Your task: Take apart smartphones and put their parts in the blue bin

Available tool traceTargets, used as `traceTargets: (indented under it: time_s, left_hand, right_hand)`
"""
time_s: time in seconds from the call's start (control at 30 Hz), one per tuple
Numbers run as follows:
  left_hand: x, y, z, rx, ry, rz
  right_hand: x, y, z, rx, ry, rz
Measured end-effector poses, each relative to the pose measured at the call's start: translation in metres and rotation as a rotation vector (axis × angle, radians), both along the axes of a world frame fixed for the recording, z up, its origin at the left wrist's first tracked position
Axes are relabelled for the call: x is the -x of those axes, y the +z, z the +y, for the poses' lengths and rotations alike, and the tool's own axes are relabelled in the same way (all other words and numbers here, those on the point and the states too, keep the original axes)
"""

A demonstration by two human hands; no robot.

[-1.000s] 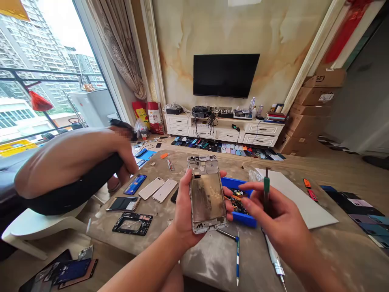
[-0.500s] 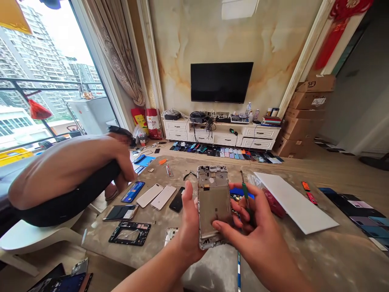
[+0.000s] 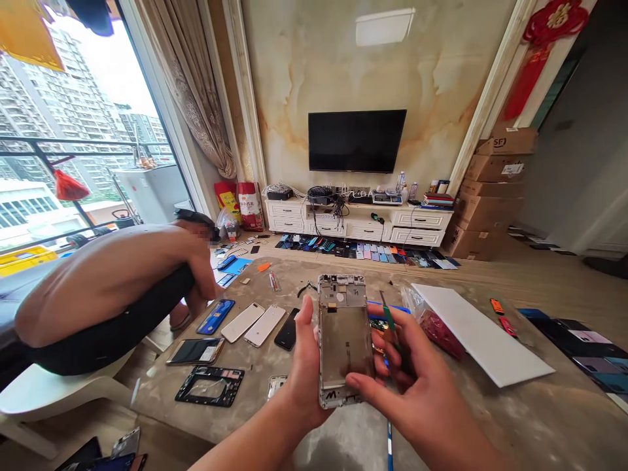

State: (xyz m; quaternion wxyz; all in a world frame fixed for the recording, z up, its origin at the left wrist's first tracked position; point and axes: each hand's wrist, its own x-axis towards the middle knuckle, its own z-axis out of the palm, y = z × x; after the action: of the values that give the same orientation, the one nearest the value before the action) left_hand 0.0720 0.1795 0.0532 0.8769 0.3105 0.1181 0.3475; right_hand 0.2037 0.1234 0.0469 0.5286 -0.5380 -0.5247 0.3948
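Observation:
Upright above the table is a stripped phone frame (image 3: pixel 346 343), its bare metal inside facing me. My left hand (image 3: pixel 305 373) is closed around its left edge, thumb along the side. My right hand (image 3: pixel 409 373) has a green-handled tool with a thin metal tip (image 3: pixel 387 314) tucked in its fingers. The right thumb rests on the lower part of the frame. Left of the hands lie two pale phone backs (image 3: pixel 265 326), a black phone (image 3: pixel 286 329) and another white phone part (image 3: pixel 276 386), partly hidden by my left arm.
On the table's left are a black tablet-like frame (image 3: pixel 210 386), an opened phone (image 3: pixel 196 351) and a blue phone (image 3: pixel 215 317). A white board (image 3: pixel 483 333) and a red bag (image 3: pixel 441 333) sit to the right. A person (image 3: pixel 118 281) crouches at left.
The view has tilted up slightly. The tool in my right hand now leans more to the left. Both hands keep their hold on the phone frame.

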Motion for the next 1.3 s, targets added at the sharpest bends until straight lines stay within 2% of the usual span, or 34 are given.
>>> traceTargets:
  time_s: [0.23,0.43,0.57,0.7,0.87,0.97,1.17,1.3]
  left_hand:
    - [0.001,-0.001,0.001,0.004,-0.021,0.037]
    - [0.001,-0.003,0.002,0.023,-0.044,0.015]
    - [0.001,-0.003,0.000,0.066,-0.065,-0.013]
    - [0.001,0.000,0.001,0.123,-0.024,-0.040]
    - [-0.001,0.001,0.005,0.157,-0.017,-0.103]
    - [0.001,0.002,0.005,0.144,-0.009,-0.106]
    - [0.006,0.001,0.005,0.097,-0.051,-0.136]
    - [0.005,-0.002,0.004,0.083,-0.066,-0.149]
  right_hand:
    - [0.002,0.003,0.003,0.000,0.019,-0.016]
    - [0.006,0.011,-0.004,-0.005,-0.043,-0.012]
    - [0.003,0.008,-0.004,-0.004,-0.039,-0.029]
    - [-0.002,0.005,-0.001,-0.019,0.011,-0.082]
    - [-0.002,0.007,-0.002,-0.045,0.009,-0.126]
    - [-0.002,0.008,-0.004,-0.067,0.008,-0.041]
    - [-0.007,0.015,-0.006,-0.111,-0.010,0.354]
    - [-0.009,0.024,-0.008,-0.192,0.054,0.413]
